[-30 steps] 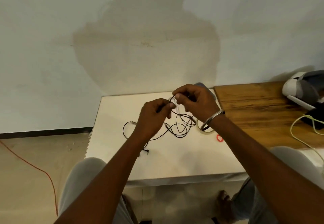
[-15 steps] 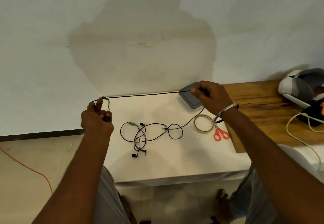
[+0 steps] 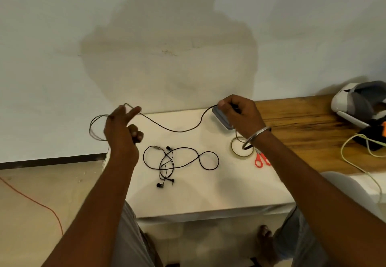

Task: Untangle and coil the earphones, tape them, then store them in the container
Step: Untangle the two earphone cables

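Observation:
A black earphone cable (image 3: 173,129) sags between my two hands above the white table (image 3: 208,193). My left hand (image 3: 122,130) has the cable looped around its outstretched fingers, with a loop hanging off to the left. My right hand (image 3: 240,113) pinches the cable's other end over a grey container (image 3: 221,119) at the table's back edge. A second tangled black earphone set (image 3: 167,163) lies on the table between my arms. A roll of clear tape (image 3: 240,148) lies under my right wrist.
Red-handled scissors (image 3: 261,160) lie beside the tape. A wooden table (image 3: 313,129) adjoins on the right, holding a white and grey headset (image 3: 359,101) and a pale yellow cord (image 3: 355,152). An orange wire (image 3: 31,200) runs across the floor at left.
The cable was pulled apart from bunched to taut, and now hangs slack. My left hand has turned, fingers out, with a loop of cable around them. The right hand stayed over the container.

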